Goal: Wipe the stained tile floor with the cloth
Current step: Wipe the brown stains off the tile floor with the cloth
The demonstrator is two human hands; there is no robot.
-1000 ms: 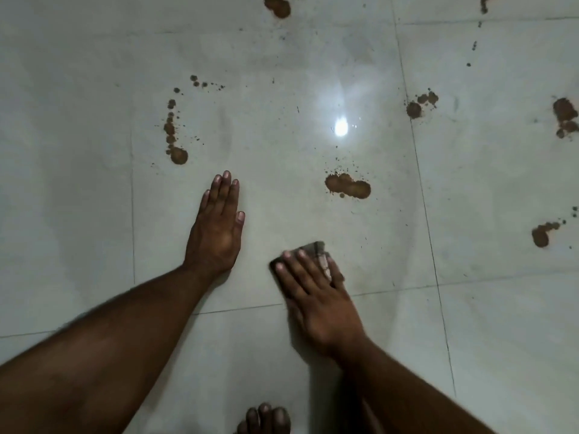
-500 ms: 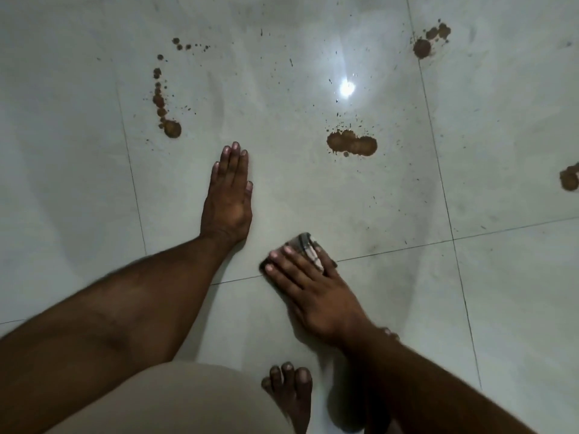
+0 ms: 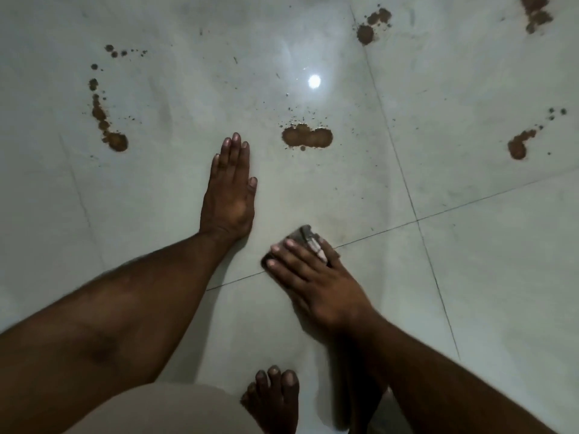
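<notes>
My right hand (image 3: 316, 283) presses a small folded checked cloth (image 3: 308, 238) flat onto the pale glossy tile floor (image 3: 470, 292), right over a grout line; most of the cloth is hidden under my fingers. My left hand (image 3: 228, 195) lies flat on the floor with fingers together, holding nothing, just left of the cloth. A brown stain (image 3: 307, 137) sits on the tile ahead of the cloth. Another brown trail of blots (image 3: 109, 130) runs to the far left of my left hand.
More brown stains lie at the right (image 3: 520, 145), upper right (image 3: 371, 26) and top right corner (image 3: 537, 12). Fine brown specks scatter around the middle stain. A bare foot (image 3: 272, 399) rests on the floor at the bottom. A light reflection (image 3: 314, 81) glares ahead.
The view shifted: stains at the right edge came back into sight. My right hand with the cloth stays on the grout line, my left hand stays flat on the floor.
</notes>
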